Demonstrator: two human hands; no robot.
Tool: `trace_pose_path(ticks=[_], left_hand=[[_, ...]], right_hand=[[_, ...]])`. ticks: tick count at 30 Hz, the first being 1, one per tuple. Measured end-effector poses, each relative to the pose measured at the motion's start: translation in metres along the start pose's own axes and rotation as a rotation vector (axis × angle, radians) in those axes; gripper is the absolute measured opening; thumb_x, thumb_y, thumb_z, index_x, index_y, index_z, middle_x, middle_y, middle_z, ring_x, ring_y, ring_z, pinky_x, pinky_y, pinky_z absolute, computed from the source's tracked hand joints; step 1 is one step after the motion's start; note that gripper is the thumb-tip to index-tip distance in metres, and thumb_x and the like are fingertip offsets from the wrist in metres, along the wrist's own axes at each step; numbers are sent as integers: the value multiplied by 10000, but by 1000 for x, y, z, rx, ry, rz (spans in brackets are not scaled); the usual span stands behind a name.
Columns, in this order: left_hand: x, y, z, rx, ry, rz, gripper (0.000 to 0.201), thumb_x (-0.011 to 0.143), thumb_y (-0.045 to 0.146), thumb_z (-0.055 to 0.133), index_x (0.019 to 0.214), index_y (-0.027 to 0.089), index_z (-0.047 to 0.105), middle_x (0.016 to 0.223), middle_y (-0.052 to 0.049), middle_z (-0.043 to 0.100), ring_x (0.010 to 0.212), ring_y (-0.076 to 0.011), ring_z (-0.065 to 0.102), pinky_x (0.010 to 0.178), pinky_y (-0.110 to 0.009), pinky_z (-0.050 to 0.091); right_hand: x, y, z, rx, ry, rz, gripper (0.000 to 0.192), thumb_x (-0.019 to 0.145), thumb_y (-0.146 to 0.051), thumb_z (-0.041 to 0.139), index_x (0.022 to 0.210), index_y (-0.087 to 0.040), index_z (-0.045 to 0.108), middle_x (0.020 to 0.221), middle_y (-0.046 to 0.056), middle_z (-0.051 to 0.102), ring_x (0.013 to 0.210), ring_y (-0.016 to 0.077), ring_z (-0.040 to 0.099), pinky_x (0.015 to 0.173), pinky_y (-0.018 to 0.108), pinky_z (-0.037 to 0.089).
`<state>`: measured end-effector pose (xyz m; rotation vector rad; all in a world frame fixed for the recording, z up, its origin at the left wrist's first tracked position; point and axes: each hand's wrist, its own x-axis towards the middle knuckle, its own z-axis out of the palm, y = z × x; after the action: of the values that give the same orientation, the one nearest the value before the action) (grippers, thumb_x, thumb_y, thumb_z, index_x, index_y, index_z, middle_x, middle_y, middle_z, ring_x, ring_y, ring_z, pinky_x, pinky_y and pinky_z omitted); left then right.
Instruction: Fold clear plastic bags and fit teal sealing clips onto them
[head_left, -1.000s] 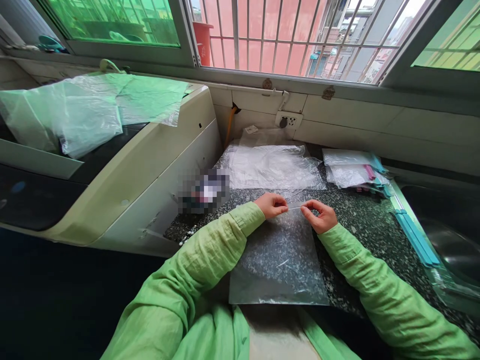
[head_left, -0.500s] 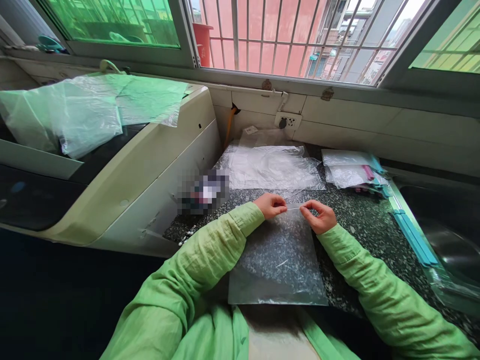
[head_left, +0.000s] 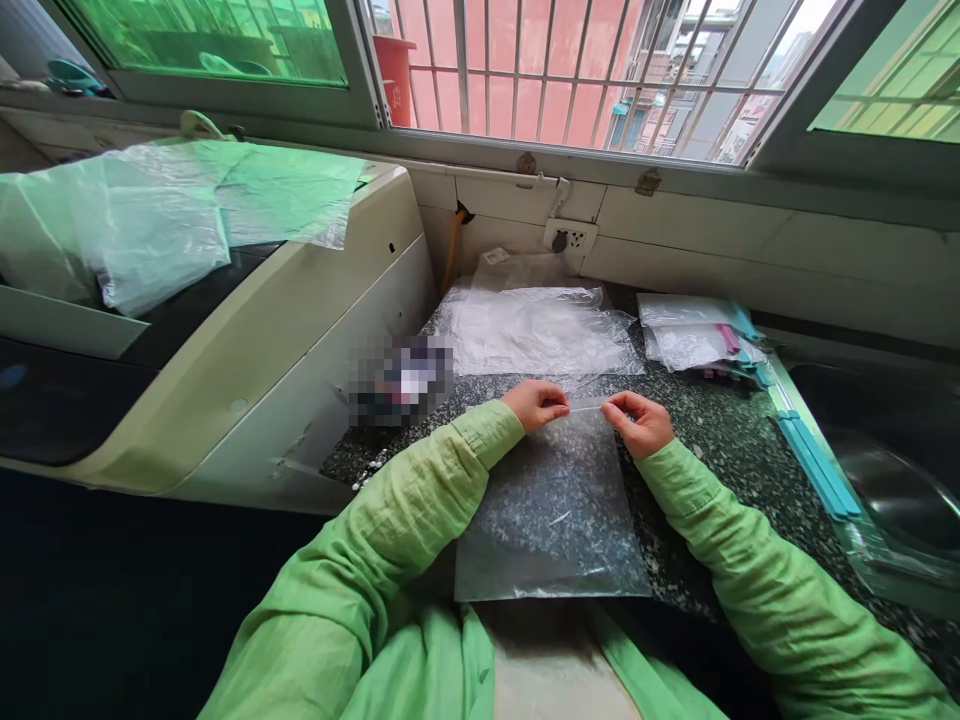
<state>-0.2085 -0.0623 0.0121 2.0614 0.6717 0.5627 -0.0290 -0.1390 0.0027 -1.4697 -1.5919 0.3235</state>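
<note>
A clear plastic bag [head_left: 555, 510] lies toward me over the speckled dark counter, its lower edge reaching past the counter's front. My left hand [head_left: 534, 405] pinches the bag's far edge near its left corner, thumb against fingers. At the right corner of that same edge, my right hand [head_left: 639, 422] is closed in a pinch as well. Between the two hands the edge runs as a narrow straight strip. Just beyond them lies a stack of clear plastic bags [head_left: 536, 330] on the counter.
Folded bags with teal and pink strips [head_left: 701, 330] lie at the back right. Teal strips [head_left: 817, 465] rest beside the dark sink [head_left: 892, 480]. A cream machine [head_left: 322, 330] draped with plastic sheeting [head_left: 165, 220] stands left. A blurred-out object [head_left: 405, 380] sits near it. A wall socket [head_left: 570, 238] is behind.
The view has shifted slightly. Both hands keep their pinch on the bag's far edge; the right fingers and thumb have drawn closer together.
</note>
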Motion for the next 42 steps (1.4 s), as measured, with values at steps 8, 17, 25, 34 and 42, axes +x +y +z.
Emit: trace_pose_path(ticks=[8,17,25,34,42], left_hand=[[0,-1,0,132,28,77,101,698,183,551,673,113,619,628,-5,558,590,-77,475,577,-181,379],[0,0,2,196,33,130,111,706,196,554,675,117,625,618,-2,532,561,-66,437,549,-176,356],[-2,0,2,144,39,113,131,699,223,566,730,117,637,627,-2,543,558,-66,429,549,-181,358],[1,1,5,143,56,104,110,707,189,548,679,110,620,629,-7,538,582,-75,458,566,-188,373],[-2,2,5,287,98,208,145,731,217,507,667,129,603,644,-19,528,623,-97,458,604,-211,377]], right_hand=[[0,0,0,-5,3,-38,175,689,-337,529,620,-181,569,566,1,590,520,115,529,550,238,452],[1,-11,1,-9,-91,-59,138,696,-270,525,602,-176,563,563,7,585,537,118,536,559,242,457],[0,-11,2,-52,-27,-152,131,703,-251,530,594,-183,554,559,7,575,532,118,530,543,242,447],[0,-13,5,-94,36,-284,128,722,-234,539,601,-191,546,572,14,576,546,123,533,544,249,443],[-1,-12,4,-63,-25,-209,104,722,-251,531,639,-189,548,602,15,586,572,126,550,572,250,458]])
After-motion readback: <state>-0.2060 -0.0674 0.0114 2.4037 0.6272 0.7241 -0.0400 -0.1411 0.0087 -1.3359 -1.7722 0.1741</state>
